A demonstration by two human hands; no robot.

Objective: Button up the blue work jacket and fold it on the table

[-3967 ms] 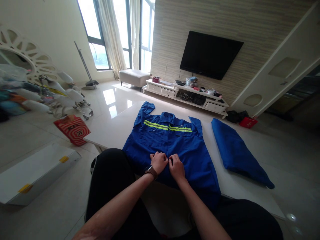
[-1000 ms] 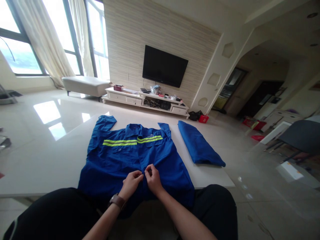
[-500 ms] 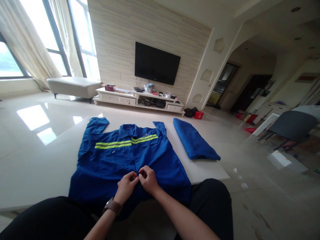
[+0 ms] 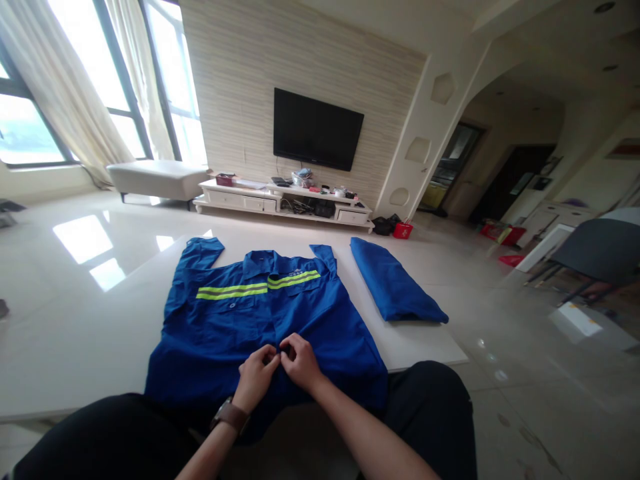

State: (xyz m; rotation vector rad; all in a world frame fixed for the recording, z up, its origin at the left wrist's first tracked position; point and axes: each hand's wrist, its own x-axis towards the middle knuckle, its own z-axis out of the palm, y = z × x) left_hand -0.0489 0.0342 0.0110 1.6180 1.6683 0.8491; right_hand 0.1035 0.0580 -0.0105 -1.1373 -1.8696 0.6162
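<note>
A blue work jacket [image 4: 215, 340] with a yellow-and-grey reflective stripe across its chest lies front up, collar away from me, its lower edge hanging over the near side of the white table [image 4: 75, 347]. At the middle of its front opening, my left hand [image 4: 259, 373], with a watch on the wrist, pinches the cloth. My right hand [image 4: 300, 363] pinches the same spot, its fingertips meeting those of the left. Whatever small part sits between the fingertips is hidden. To the right of the jacket rests a folded blue garment [image 4: 397, 283].
My dark-trousered knees [image 4: 430, 407] flank the jacket at the near table edge. Beyond the table stand a low white TV cabinet [image 4: 235, 200], a grey-white bench [image 4: 157, 179] and a red box [image 4: 403, 231]. A dark chair [image 4: 597, 250] stands at the right.
The whole view has shifted slightly, so everything sits a little further right. Both hands stay pinched at the jacket's front opening, with hardly any movement against the cloth.
</note>
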